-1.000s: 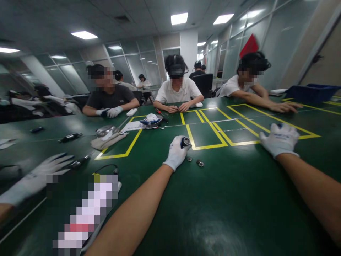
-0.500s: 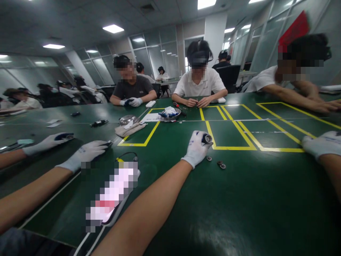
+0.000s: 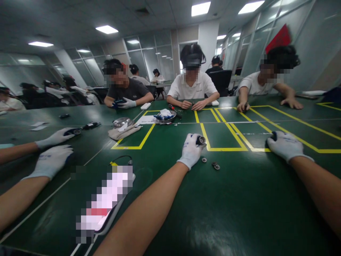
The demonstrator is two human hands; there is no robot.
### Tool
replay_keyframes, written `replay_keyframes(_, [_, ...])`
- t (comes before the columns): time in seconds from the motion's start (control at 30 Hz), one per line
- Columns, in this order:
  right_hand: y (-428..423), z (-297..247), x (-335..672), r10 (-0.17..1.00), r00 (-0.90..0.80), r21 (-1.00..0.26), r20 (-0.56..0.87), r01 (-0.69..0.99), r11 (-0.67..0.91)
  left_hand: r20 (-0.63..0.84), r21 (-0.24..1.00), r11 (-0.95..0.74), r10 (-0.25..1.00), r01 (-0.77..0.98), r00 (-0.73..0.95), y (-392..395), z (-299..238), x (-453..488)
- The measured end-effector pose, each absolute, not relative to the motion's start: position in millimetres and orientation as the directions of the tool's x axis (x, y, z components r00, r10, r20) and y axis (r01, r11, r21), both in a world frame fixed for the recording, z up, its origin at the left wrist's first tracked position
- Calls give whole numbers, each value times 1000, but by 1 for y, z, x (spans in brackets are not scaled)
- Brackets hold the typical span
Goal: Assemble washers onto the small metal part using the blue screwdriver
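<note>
My left hand (image 3: pixel 191 149), in a white glove, rests on the green table (image 3: pixel 202 213) with its fingers wrapped round a small dark cylindrical part with a metal end (image 3: pixel 201 140). Just right of it lie two or three small round metal pieces (image 3: pixel 210 163) on the table. My right hand (image 3: pixel 283 145), also gloved, lies far out to the right on a yellow line, fingers curled over a small dark thing (image 3: pixel 274 136) at their tips; I cannot make out what it is.
A neighbour's two gloved hands (image 3: pixel 52 151) work at the left. A blurred-out card on a cable (image 3: pixel 106 199) lies near my left arm. Further back are a folded cloth with a metal bowl (image 3: pixel 122 128), a dish with gloves (image 3: pixel 163 115), and several seated people opposite.
The view has swung back to the right, bringing my right hand fully into view on the yellow line. My left hand still grips the dark part. The neighbour's hands shifted at the left.
</note>
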State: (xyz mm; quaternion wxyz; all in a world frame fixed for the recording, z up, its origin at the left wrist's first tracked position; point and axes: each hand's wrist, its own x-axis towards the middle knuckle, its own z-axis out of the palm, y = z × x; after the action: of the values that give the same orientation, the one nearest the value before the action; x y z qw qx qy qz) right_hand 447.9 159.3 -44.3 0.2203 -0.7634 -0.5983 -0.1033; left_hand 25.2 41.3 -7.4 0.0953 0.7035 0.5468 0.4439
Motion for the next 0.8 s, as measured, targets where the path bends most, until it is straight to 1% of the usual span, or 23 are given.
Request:
replay_keyframes(0.03, [153,-44,439,908,248,-178,337,964,-198,524,622,-385,852,682,3,41,-7,25])
replay_keyframes(0.1, [137,-41,416,934,203,-167,296,973,-158,529,626,-387,849,677,-4,42,-8,24])
replay_keyframes(0.23, [105,-34,360,920,26,-213,392,975,63,527,640,-376,850,670,-26,43,-11,22])
replay_keyframes(0.3, [93,-33,330,894,-51,-259,445,948,183,529,636,-367,848,679,-37,43,-12,19])
replay_keyframes(0.4, [76,-31,290,838,-89,-341,539,886,313,535,608,-332,843,721,-63,44,-14,12])
replay_keyframes(0.47, [65,-28,272,809,-85,-396,581,839,373,527,598,-292,845,746,-92,44,-15,9])
replay_keyframes(0.57, [51,-20,261,818,-66,-479,572,782,398,492,633,-223,856,742,-162,43,-16,10])
replay_keyframes(0.7, [45,-15,266,847,4,-579,532,732,360,412,703,-128,875,699,-254,45,-9,16])
replay_keyframes(0.8, [50,-20,272,841,25,-604,540,707,366,336,675,-37,905,737,-262,53,11,8])
